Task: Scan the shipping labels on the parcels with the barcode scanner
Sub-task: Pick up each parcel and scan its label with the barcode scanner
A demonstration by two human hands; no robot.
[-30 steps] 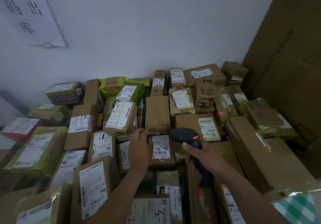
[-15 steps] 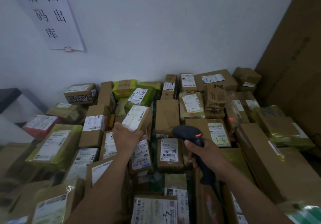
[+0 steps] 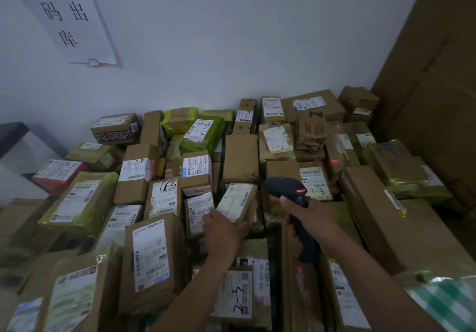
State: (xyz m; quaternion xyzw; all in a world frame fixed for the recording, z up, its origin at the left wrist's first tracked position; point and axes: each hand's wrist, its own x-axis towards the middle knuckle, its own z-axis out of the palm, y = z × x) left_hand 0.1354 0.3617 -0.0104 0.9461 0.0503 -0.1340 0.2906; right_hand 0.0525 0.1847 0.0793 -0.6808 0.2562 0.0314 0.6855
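Left hand (image 3: pixel 223 231): closed around a small brown parcel (image 3: pixel 238 206) — label side tilted up.
Right hand (image 3: pixel 307 215): wrapped round the black barcode scanner (image 3: pixel 288 190) handle — head just beside that parcel.

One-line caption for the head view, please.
Left hand lifts a small labelled parcel beside the barcode scanner gripped in the right hand.

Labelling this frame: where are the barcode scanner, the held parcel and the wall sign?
barcode scanner (image 3: pixel 284 187): head view, top of its head.
held parcel (image 3: pixel 235 202): head view, its white label.
wall sign (image 3: pixel 69 14): head view, paper's middle.
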